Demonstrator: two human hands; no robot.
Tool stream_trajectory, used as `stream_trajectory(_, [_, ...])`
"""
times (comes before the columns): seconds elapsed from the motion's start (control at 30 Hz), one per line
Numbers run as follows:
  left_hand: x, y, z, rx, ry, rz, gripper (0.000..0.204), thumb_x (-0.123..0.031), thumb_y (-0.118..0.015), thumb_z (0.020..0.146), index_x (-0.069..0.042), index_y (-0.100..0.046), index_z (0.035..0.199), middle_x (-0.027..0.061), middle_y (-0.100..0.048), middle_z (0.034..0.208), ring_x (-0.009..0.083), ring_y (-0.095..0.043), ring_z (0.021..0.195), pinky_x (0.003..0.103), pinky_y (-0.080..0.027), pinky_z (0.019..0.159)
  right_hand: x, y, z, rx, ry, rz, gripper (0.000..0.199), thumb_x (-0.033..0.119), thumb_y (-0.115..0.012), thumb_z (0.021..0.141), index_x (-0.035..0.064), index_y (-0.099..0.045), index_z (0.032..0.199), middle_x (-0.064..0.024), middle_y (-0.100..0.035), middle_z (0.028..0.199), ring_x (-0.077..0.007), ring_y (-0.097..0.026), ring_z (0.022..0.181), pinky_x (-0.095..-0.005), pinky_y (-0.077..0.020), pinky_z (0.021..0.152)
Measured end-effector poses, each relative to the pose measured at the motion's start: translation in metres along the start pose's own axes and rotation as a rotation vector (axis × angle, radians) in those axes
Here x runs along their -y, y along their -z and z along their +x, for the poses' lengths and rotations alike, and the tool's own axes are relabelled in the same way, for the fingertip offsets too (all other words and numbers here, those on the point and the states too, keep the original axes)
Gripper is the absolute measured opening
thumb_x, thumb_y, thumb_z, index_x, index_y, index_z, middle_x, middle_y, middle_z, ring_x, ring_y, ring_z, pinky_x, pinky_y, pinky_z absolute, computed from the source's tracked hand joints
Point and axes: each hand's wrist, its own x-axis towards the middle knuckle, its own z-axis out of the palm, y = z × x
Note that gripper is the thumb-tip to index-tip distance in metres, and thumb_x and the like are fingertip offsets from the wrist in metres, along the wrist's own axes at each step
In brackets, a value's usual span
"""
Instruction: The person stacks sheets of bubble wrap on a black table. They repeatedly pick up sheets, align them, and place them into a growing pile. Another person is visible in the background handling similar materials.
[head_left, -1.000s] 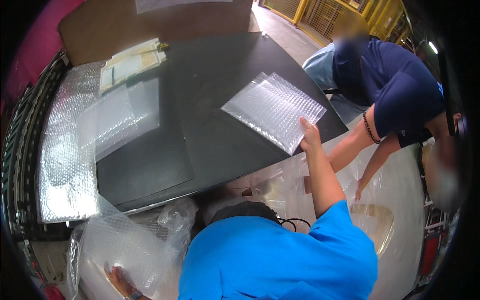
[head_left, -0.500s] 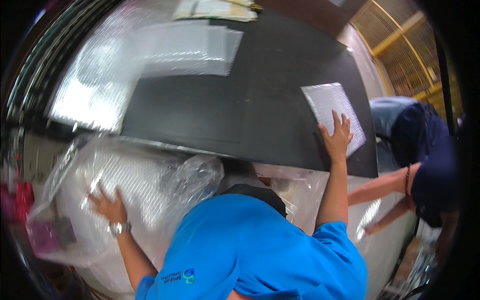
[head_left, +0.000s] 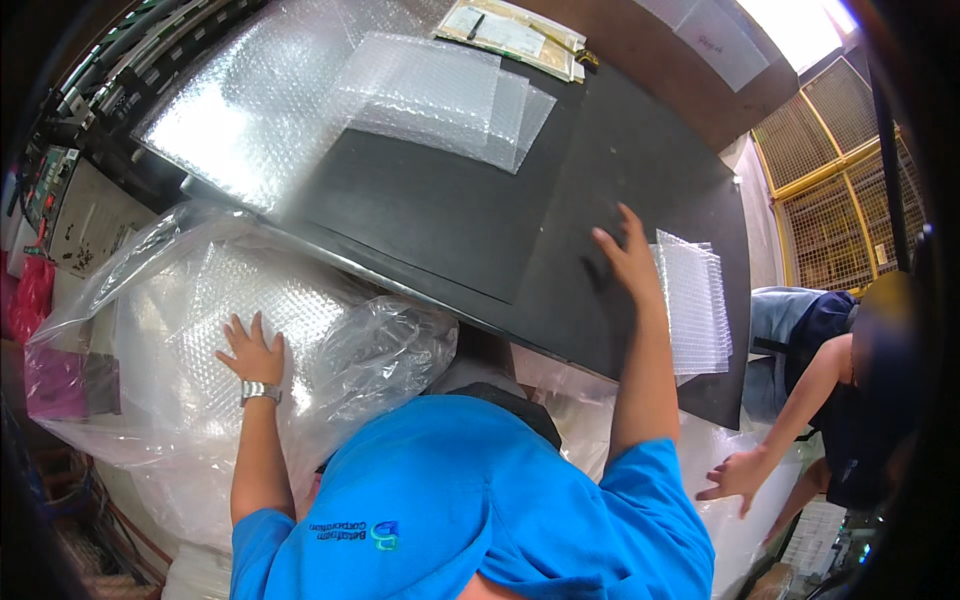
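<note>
My left hand (head_left: pixel 252 352), a metal watch on its wrist, is spread flat over a big clear plastic bag (head_left: pixel 395 345) at the table's near left side. Bubble-wrap sheets (head_left: pixel 215 285) show through the bag under my fingers. Over the black table (head_left: pixel 430 225), my right hand (head_left: pixel 632 255) holds nothing, its fingers apart. Just right of it, a small stack of bubble-wrap pieces (head_left: pixel 695 305) lies near the table's right edge, slightly fanned. Farther back on the left, more flat bubble-wrap pieces (head_left: pixel 430 85) overlap one another.
A large bubble-wrap sheet (head_left: pixel 235 115) covers the table's far left. Papers with a pen (head_left: pixel 500 35) lie at the back edge. At the right, a co-worker's hand (head_left: pixel 735 478) reaches low beside the table. Yellow-framed mesh (head_left: pixel 830 235) stands behind.
My right hand has come off the bubble wrap at the right and is now left of it. My left hand stays spread over the bag. The whole view has turned, and the co-worker's arm has shifted.
</note>
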Motion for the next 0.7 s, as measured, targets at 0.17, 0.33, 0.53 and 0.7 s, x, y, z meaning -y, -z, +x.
stream_trajectory(0.17, [-0.044,-0.036,-0.053,0.039,-0.567,-0.486,0.052,-0.037,-0.053,0.08,-0.012,-0.044,0.124,0.0163,-0.034,0.134,0.0354,-0.027,0.126,0.061,-0.014,0.098,0.044,-0.071,0.097,0.109,-0.156,0.089,0.087,0.061,-0.052,0.074,0.0083,-0.022,0.136,-0.0247,-0.039,0.129,-0.0364,-0.038,0.12,-0.0426,-0.029,0.099])
stream_trajectory(0.33, [-0.056,-0.073,-0.067,0.193,-0.791,-0.259,0.045,-0.044,-0.046,0.081,-0.018,-0.05,0.118,0.0014,-0.047,0.126,0.0282,-0.031,0.125,0.059,-0.015,0.098,0.108,-0.116,0.155,0.059,-0.333,0.165,0.096,0.057,-0.062,0.069,0.0031,-0.018,0.136,-0.0261,-0.032,0.132,-0.0381,-0.035,0.122,-0.0407,-0.0322,0.098])
stream_trajectory(0.53, [-0.055,-0.067,-0.057,0.214,-0.747,-0.332,0.043,-0.045,-0.049,0.08,-0.021,-0.054,0.114,-0.0016,-0.048,0.125,0.0239,-0.034,0.124,0.058,-0.015,0.099,0.119,-0.156,0.197,-0.216,-0.356,0.491,0.093,0.024,-0.077,0.065,-0.0018,-0.018,0.132,-0.0257,-0.038,0.124,-0.0353,-0.044,0.113,-0.0468,-0.0417,0.087])
stream_trajectory(0.7, [-0.051,-0.072,-0.055,0.177,-0.759,-0.365,0.042,-0.044,-0.051,0.079,-0.02,-0.055,0.113,-0.0029,-0.049,0.124,0.0228,-0.034,0.123,0.057,-0.016,0.099,0.148,-0.16,0.21,-0.141,-0.557,1.193,0.077,0.004,-0.07,0.068,0.003,-0.023,0.129,-0.0228,-0.043,0.118,-0.0351,-0.05,0.103,-0.0539,-0.0462,0.075])
